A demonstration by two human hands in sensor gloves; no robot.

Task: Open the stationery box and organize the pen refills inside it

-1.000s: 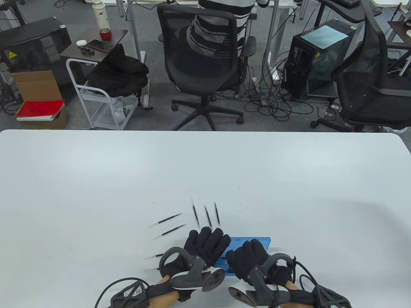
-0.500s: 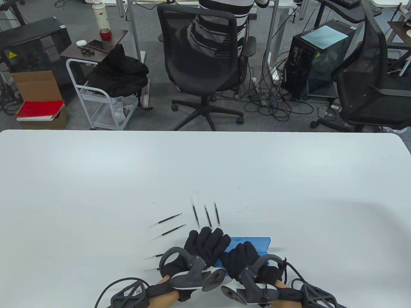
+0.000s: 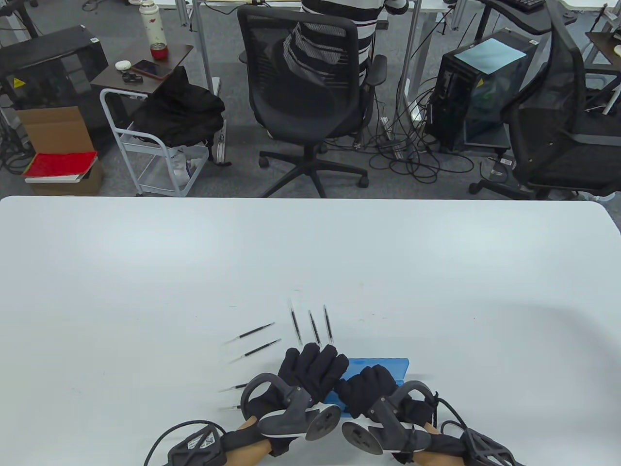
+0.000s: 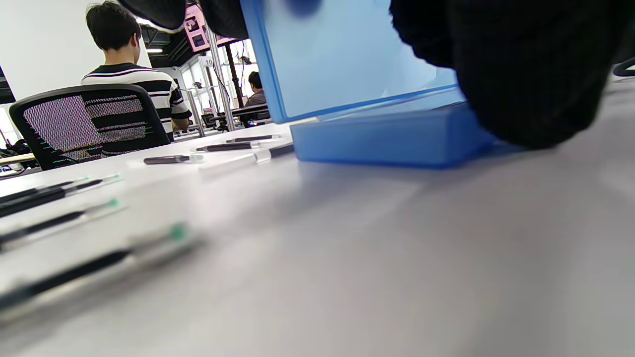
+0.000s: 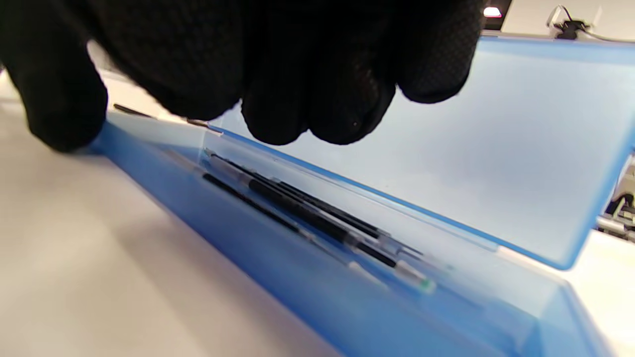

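Observation:
The blue stationery box (image 3: 383, 367) lies near the table's front edge with its lid (image 5: 446, 148) raised. Several pen refills (image 5: 317, 218) lie inside it. My left hand (image 3: 315, 364) reaches over the lid's left end, its fingers (image 4: 154, 10) hooked over the lid's (image 4: 337, 59) top edge. My right hand (image 3: 368, 386) hovers over the box with fingers (image 5: 317, 99) loosely curled and nothing between them. Its thumb (image 5: 59, 109) touches the box's front corner. Loose refills (image 3: 315, 327) lie beyond my left hand, with more refills (image 3: 254, 340) to the left.
Two further refills (image 3: 232, 395) lie on the white table (image 3: 145, 291) by my left wrist. Beyond the far edge stand office chairs (image 3: 310, 97), a person in a striped shirt (image 4: 129, 79), a cart and computer towers.
My right hand has shifted a little to the left over the box. My left hand, the lid and the loose refills have stayed where they were.

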